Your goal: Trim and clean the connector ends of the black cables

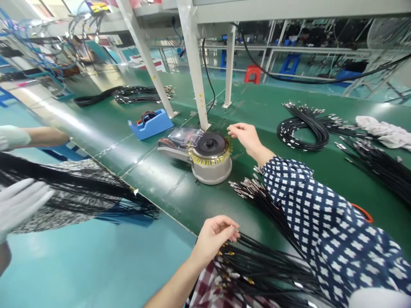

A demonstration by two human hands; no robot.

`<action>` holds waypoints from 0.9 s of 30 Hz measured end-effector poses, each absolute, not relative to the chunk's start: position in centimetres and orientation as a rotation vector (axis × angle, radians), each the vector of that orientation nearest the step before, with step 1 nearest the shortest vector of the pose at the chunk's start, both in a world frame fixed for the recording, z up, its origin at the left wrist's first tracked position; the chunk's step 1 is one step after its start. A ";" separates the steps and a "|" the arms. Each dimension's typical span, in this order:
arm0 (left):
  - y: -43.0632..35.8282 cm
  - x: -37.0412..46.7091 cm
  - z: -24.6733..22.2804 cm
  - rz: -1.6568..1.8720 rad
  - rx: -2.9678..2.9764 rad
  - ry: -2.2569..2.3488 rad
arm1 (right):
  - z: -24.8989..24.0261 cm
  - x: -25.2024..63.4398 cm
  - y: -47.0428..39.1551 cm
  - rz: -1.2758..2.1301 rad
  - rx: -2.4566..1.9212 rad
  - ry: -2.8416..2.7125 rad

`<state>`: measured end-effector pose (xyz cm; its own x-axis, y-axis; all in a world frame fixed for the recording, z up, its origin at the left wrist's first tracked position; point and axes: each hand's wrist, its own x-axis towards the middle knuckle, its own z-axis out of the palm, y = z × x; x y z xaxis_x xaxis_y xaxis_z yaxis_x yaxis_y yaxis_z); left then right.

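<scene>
Low in the view, my left hand (216, 235) is pinched on the end of a black cable (257, 244), above a bundle of black cables (266, 269) with yellow and silver ends across my lap and the table edge. My right hand (245, 134) reaches to the right side of a round tape dispenser (212, 173). Its thumb and forefinger are pinched together; whatever sits between them is too small to make out. Yellow tabs ring the dispenser's dark wheel. A second cable bundle (253, 188) lies under my right forearm.
A blue tape holder (152, 124) stands behind the dispenser, near white shelf posts (197, 77). Coiled cables (302, 132) and a white cloth (383, 130) lie at right. At left, another person's gloved hands (24, 205) handle long black cables (80, 184) beyond the table edge.
</scene>
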<state>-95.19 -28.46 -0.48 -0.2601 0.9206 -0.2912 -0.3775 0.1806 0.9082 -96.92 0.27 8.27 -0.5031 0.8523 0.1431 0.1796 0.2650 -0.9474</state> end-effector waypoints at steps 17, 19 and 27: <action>-27.9 -93.1 0.5 1.551 0.528 1.168 | 8.4 -86.5 -9.8 1.754 -0.738 -1.734; -27.5 -92.5 0.6 1.579 0.485 1.151 | 7.1 -83.2 -11.9 2.024 -0.816 -1.603; -26.6 -90.7 2.2 1.646 0.452 1.115 | 3.6 -76.6 -16.6 2.056 -0.838 -1.541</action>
